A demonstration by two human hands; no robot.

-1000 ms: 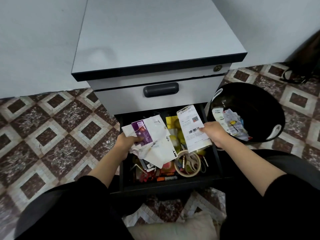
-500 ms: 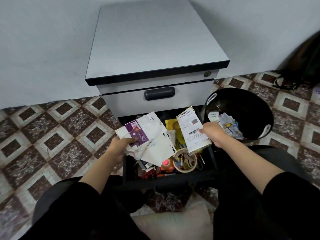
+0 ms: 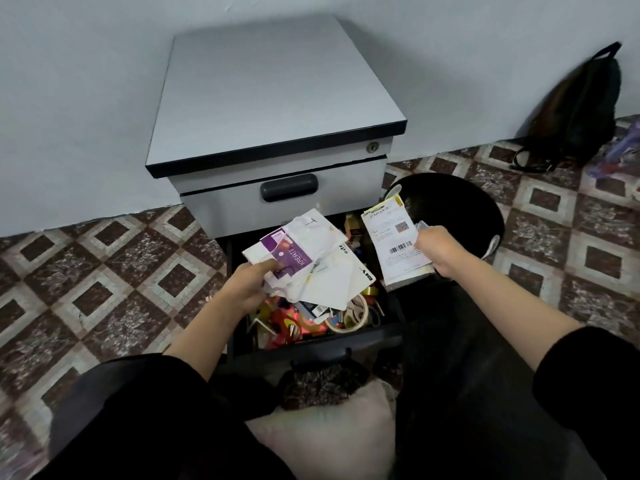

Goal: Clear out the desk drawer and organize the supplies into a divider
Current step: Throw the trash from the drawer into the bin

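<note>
The left hand (image 3: 249, 285), at nine o'clock of the open drawer (image 3: 311, 346), had its thumb pressed over a crumpled bundle of papers (image 3: 311, 261) with the fingers curled underneath, holding it above the drawer's left half. Below it the drawer was crowded with loose supplies: a tape roll (image 3: 349, 318) toward its five o'clock corner, and orange and red bits too jumbled to name. At three o'clock the right hand (image 3: 438, 251) gripped a stapler-set card (image 3: 394, 244) by its right edge, fingers closed round it, the card standing over the drawer's right wall. The black bin (image 3: 457, 209) stood just beside, at two o'clock of the drawer. No divider was in view. The step in hand seemed to be culling paper and packaging; the next move probably called for carrying the card to the bin's mouth, releasing it, then the bundle likewise.
</note>
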